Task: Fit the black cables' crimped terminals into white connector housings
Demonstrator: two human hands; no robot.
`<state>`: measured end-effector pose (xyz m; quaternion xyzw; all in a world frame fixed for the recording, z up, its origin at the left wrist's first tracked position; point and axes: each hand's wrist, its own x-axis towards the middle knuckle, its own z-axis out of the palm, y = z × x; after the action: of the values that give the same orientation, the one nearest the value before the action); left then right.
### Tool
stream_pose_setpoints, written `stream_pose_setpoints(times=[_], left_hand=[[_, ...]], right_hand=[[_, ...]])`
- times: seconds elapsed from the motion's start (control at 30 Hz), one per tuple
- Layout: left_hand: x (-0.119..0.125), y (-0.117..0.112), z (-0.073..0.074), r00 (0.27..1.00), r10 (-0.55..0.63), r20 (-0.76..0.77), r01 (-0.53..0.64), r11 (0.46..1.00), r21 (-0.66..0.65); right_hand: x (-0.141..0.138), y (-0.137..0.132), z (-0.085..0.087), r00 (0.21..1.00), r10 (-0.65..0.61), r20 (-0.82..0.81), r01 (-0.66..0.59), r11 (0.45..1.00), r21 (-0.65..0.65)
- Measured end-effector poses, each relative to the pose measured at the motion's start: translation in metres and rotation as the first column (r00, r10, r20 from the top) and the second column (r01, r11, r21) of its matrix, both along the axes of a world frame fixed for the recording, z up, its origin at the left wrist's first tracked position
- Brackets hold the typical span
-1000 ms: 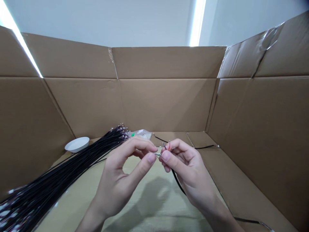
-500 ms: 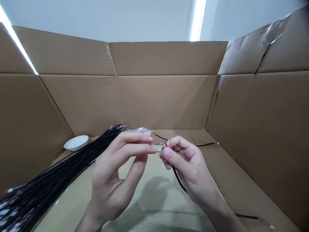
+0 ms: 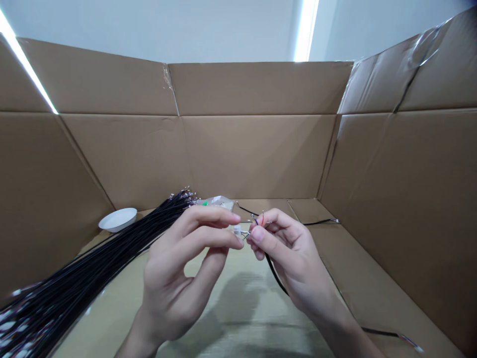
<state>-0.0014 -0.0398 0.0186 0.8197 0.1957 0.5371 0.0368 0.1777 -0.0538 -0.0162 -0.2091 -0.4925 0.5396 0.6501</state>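
Note:
My right hand (image 3: 286, 248) is closed, with thumb and forefinger pinching a black cable (image 3: 276, 276) near its end. Thin coloured wires (image 3: 257, 222), red and blue among them, fan out above the thumb with small bright tips. Just left of the pinch, a small white connector (image 3: 237, 229) sits at the fingertips of my left hand (image 3: 194, 263), with a few wires running from it to the right hand. The left fingers close around the connector; the thumb tip is partly hidden behind them.
A thick bundle of black cables (image 3: 130, 253) lies along the left. Behind it stand a white dish (image 3: 118, 220) and a clear plastic bag (image 3: 219, 201). Single cables lie at the back right (image 3: 320, 222) and front right (image 3: 383, 332). Cardboard walls (image 3: 257, 156) surround the work surface.
My left fingers have shifted slightly, and the white connector, mostly covered before, now shows between them. My right hand keeps its pinch on the cable almost unmoved.

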Motion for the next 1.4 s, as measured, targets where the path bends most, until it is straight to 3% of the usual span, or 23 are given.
stream_pose_setpoints(times=[1.1, 1.4], left_hand=[[-0.0009, 0.0022, -0.0025, 0.999, -0.035, 0.008, 0.036, 0.997, -0.067], [-0.0032, 0.0014, -0.0036, 0.999, -0.019, -0.031, 0.018, 1.000, -0.024]], right_hand=[[-0.0035, -0.0008, -0.0005, 1.000, 0.004, 0.024, -0.003, 0.999, -0.032], [-0.0042, 0.0009, 0.0030, 0.999, -0.022, 0.047, 0.024, 0.999, -0.027]])
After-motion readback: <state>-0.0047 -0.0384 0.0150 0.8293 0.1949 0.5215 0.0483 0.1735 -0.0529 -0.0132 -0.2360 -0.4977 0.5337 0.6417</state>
